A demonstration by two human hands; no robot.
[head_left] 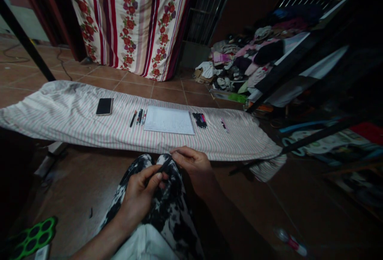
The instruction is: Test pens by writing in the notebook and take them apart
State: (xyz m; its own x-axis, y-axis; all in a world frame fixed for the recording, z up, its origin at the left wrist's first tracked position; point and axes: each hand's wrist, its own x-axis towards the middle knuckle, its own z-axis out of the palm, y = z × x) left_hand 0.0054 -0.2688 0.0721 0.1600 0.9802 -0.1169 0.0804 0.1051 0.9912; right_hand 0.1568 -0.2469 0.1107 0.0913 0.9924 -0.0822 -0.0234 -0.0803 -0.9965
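My left hand (pixel 140 192) and my right hand (pixel 193 163) are closed on the two ends of a dark pen (pixel 163 166), held over my knees in black-and-white patterned trousers. Beyond them a striped cloth (pixel 74 122) lies over a long low board. On it rests a spiral notebook (pixel 169 120) with a white page up. Several pens (pixel 138 117) lie to its left and several dark markers (pixel 200 120) to its right. A black phone (pixel 104 106) lies further left on the cloth.
A small pink-and-dark item (pixel 224 124) lies right of the markers. A floral striped sheet (pixel 134 16) hangs behind. A heap of clothes (pixel 248 60) covers a rack at right. A green tray (pixel 30 238) and a bottle (pixel 291 242) sit on the tiled floor.
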